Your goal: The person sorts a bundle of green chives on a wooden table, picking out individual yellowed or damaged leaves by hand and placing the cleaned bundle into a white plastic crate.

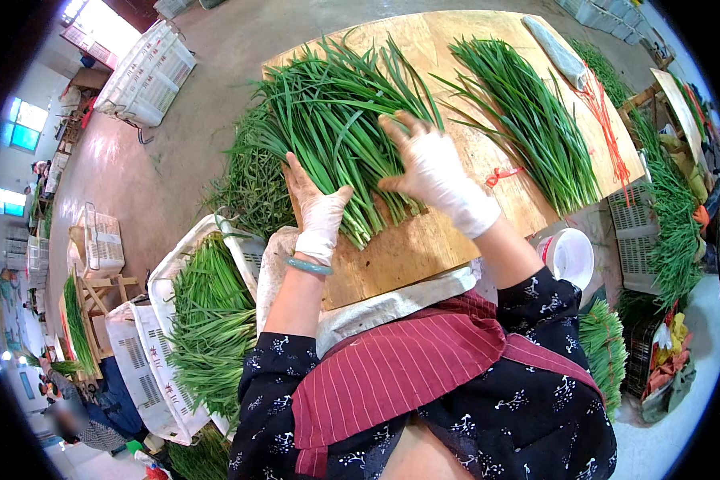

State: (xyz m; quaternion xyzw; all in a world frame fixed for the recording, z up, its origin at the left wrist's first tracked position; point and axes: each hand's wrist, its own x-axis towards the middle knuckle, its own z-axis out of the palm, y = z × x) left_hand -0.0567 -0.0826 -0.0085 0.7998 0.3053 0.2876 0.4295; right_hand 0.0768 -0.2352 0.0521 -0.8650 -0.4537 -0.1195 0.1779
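A loose pile of garlic chives (pixel 328 120) lies on the wooden board (pixel 408 260) in front of me, its pale stem ends toward me. My left hand (pixel 318 210), in a white glove with bare fingers, rests against the pile's left side, fingers stretched and thumb apart. Over the right side of the same pile is my right hand (pixel 434 168), gloved alike, its fingers spread and touching or just above the stems. Neither hand is closed round anything. A second bunch of chives (pixel 536 128) lies farther right, with a short red tie (pixel 504 174) near it.
A long grey object (pixel 555 53) and red strings (pixel 604 120) lie at the board's right edge. Left of me stands a white crate (pixel 162 292) of chives; green trimmings (pixel 256 172) heap beside the board. A white bucket (pixel 570 254) is at right. Another person (pixel 96 428) is at lower left.
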